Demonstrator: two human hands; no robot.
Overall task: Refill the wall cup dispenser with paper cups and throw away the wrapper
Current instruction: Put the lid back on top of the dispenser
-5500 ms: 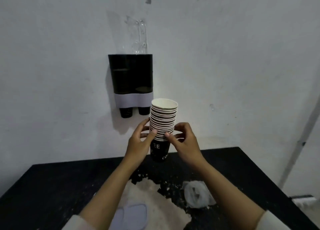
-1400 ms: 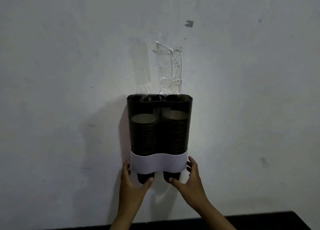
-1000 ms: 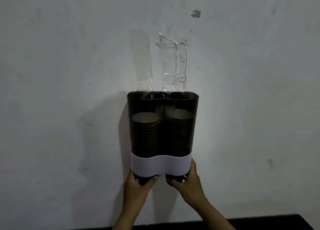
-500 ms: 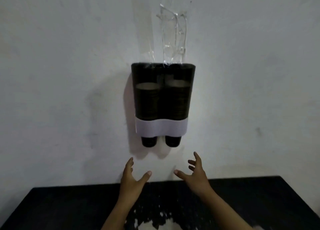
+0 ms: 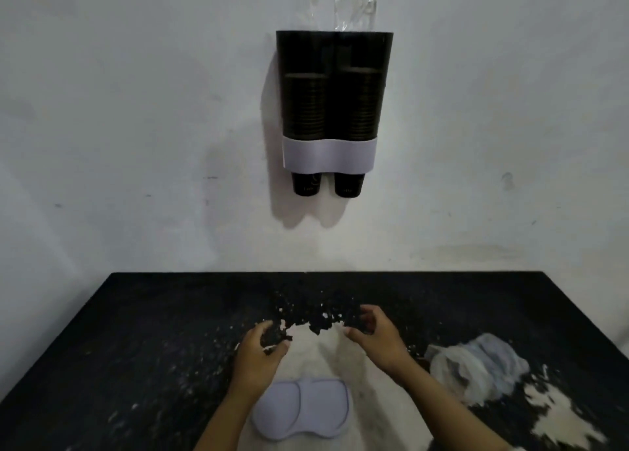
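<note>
Wall dispenser (image 5: 333,86): two tubes, each holding stacked cups (image 5: 362,110); left hand (image 5: 260,352) and right hand (image 5: 376,338) loosely curled, grasping nothing

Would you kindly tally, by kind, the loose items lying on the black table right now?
Clear plastic wrapper: 1
Pale double-lobed dispenser lid: 1
Total: 2, both on the black table; neither hand, left or right, holds anything.

Black dispenser (image 5: 333,83) (white band), black-and-white-worn table (image 5: 136,331).
</note>
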